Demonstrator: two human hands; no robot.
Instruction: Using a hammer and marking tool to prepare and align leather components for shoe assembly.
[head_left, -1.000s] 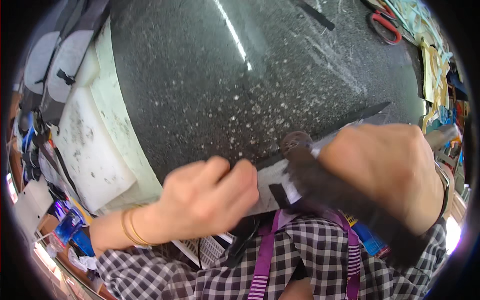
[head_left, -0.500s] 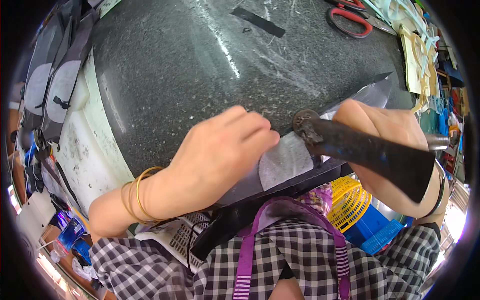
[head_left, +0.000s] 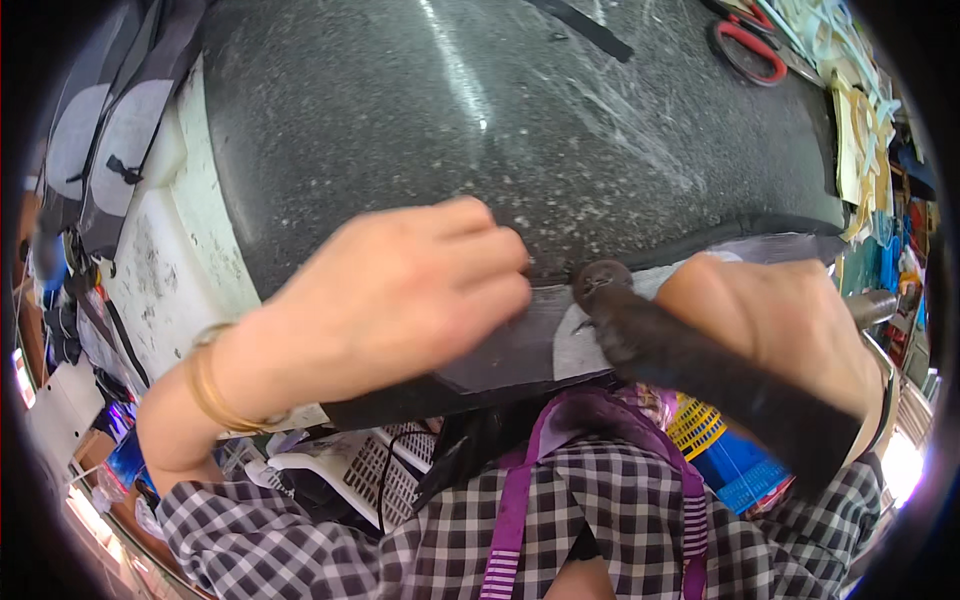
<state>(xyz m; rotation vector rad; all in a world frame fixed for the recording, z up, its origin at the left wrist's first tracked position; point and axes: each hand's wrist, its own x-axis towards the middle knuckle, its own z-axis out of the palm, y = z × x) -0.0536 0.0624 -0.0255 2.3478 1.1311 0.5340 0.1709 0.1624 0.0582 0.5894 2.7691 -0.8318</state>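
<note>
Leftward since before, left hand (head_left: 400,300) flattens grey sheet (head_left: 520,345), fingers together; right hand (head_left: 780,320) fist-grips hammer (head_left: 700,370) (keep taps short, fingertips clear).

I see no clear package, sign or screen here. At the far right edge of my table (head_left: 400,130) lies a stack of pale yellow and white paper pieces (head_left: 860,110), which may be labels or cut patterns; I cannot tell which.
</note>
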